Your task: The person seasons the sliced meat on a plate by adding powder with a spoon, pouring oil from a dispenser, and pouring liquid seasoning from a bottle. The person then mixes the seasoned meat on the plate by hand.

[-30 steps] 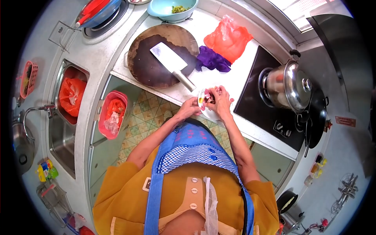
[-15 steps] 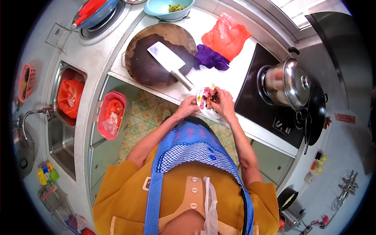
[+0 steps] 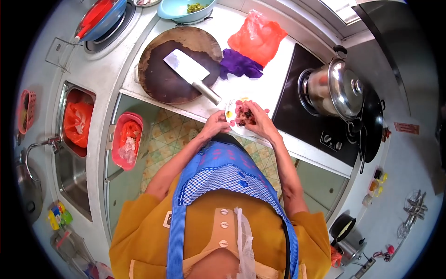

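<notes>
A white plate (image 3: 229, 106) with a coloured rim pattern sits at the counter's front edge, bearing dark and pinkish-red pieces of food (image 3: 242, 114). At the plate's left rim, my left hand (image 3: 216, 123) has its fingers closed on the edge. My right hand (image 3: 260, 122) curls over the food from the right, its fingers bent round some of the pieces. A cleaver (image 3: 187, 67) lies on the round, dark-stained chopping board (image 3: 153, 86), its handle pointing toward the plate. Beside the board is a crumpled purple cloth (image 3: 240, 64).
A lidded steel pot (image 3: 328, 88) stands on the black hob (image 3: 290, 109), with a wok (image 3: 371, 125) beyond. A red plastic bag (image 3: 258, 38) and blue bowl (image 3: 181, 11) lie farther back. A pink bin (image 3: 121, 160) hangs at the left cabinet, near the sink (image 3: 74, 179).
The view has shifted, so the counter objects appear farther left. My right hand has opened up slightly over the food, and more of the pieces show. My left hand stays at the plate's rim.
</notes>
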Tool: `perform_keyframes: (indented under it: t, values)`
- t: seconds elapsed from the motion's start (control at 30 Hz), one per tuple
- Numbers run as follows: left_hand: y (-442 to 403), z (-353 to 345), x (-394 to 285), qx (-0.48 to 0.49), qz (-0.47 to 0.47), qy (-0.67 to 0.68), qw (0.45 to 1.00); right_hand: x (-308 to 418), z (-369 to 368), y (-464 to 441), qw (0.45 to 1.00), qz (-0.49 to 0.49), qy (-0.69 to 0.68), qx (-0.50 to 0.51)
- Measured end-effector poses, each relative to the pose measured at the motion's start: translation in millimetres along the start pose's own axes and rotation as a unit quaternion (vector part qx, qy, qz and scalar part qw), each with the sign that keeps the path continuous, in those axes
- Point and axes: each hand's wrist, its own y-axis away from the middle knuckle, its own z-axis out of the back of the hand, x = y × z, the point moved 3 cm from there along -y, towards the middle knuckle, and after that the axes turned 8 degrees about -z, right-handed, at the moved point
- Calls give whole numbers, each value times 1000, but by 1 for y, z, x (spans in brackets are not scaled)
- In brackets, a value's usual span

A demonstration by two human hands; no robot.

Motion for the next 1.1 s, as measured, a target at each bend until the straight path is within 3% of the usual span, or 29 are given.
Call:
perform_keyframes:
  t: [0.07, 0.13, 0.2, 0.27, 0.33, 0.4, 0.47, 0.53, 0.57, 0.6, 0.67, 0.7, 0.8, 0.93, 1.0, 1.03, 1.07, 1.1]
  values:
    - [0, 1, 2, -2, -2, -3, 1000, -6, -10, 8, 999, -21, 26, 20]
    - [-1, 1, 2, -5, 8, -7, 1000, -14, -22, 13, 978, -93, 178, -54]
    - [0, 0, 1, -3, 4, -3, 1000, -23, -27, 8, 971, -64, 211, -96]
    - [1, 0, 0, 1, 0, -1, 1000, -40, -28, 1, 981, -118, 124, -96]
    - [1, -1, -2, 5, 6, -10, 1000, -44, -18, -8, 979, -124, 120, -105]
    - [0, 0, 0, 9, -2, -10, 1000, -59, -18, -14, 975, -213, -41, -48]
    - [-1, 0, 0, 12, -9, -9, 1000, -20, 1, -13, 981, -179, -21, -68]
    - [-1, 0, 0, 5, 4, -15, 1000, -9, -1, -14, 960, -175, -218, 28]
    - [-1, 0, 0, 5, 3, -15, 1000, -13, -5, -7, 994, -93, -38, -50]
    - [-1, -1, -1, 6, 0, -16, 1000, -6, -7, -5, 994, -92, -37, -50]
    - [0, 0, -1, 6, -4, -19, 1000, 11, -18, -6, 990, -54, 129, -1]
    - [1, 0, -3, 8, 1, -24, 1000, 10, -23, -7, 979, -12, 205, -17]
    - [0, 1, -5, 23, 7, -24, 999, 2, -35, -9, 955, -3, 295, -40]
    - [1, -1, -5, 12, 3, -16, 1000, -24, -40, -15, 974, -25, 221, -44]
    - [-1, -1, -4, 14, 3, -10, 1000, -24, -32, -21, 995, -31, 77, -47]
    - [0, 0, -3, 14, 5, -4, 1000, -27, -25, -27, 990, -115, 86, -7]
    - [0, 1, -1, 13, 5, -3, 1000, -20, -19, -22, 992, -106, 43, -47]
    - [1, -1, -5, 10, 1, -14, 1000, -11, -12, -20, 991, -128, 34, -5]
